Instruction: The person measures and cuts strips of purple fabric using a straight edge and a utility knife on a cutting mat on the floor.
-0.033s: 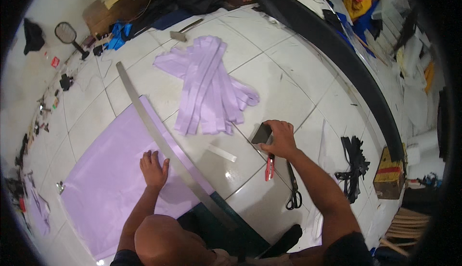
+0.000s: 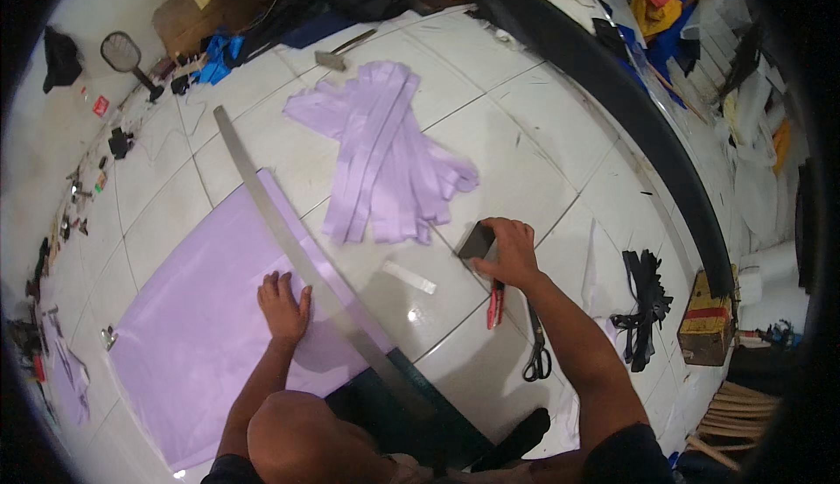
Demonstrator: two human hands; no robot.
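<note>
My left hand (image 2: 283, 309) lies with fingers spread on a lilac sheet of fabric (image 2: 192, 326), close beside a long metal ruler (image 2: 302, 261). The ruler runs along the sheet's right edge. Under the near end of the ruler is a dark green mat (image 2: 437, 405). In my right hand (image 2: 511, 255) is a dark grey rectangular block (image 2: 477, 242), gripped by its right side at floor level. Just below that hand lies a red utility knife (image 2: 495, 306), and black scissors (image 2: 537, 357) rest beside it, partly hidden by my forearm.
Lilac strips (image 2: 381, 160) lie heaped on the tiled floor beyond my hands, with a small white strip (image 2: 409, 277) nearer. A hammer (image 2: 332, 59) is farther off. Black strips (image 2: 646, 309) and a yellow box (image 2: 705, 319) are at the right, below a long black roll (image 2: 612, 103).
</note>
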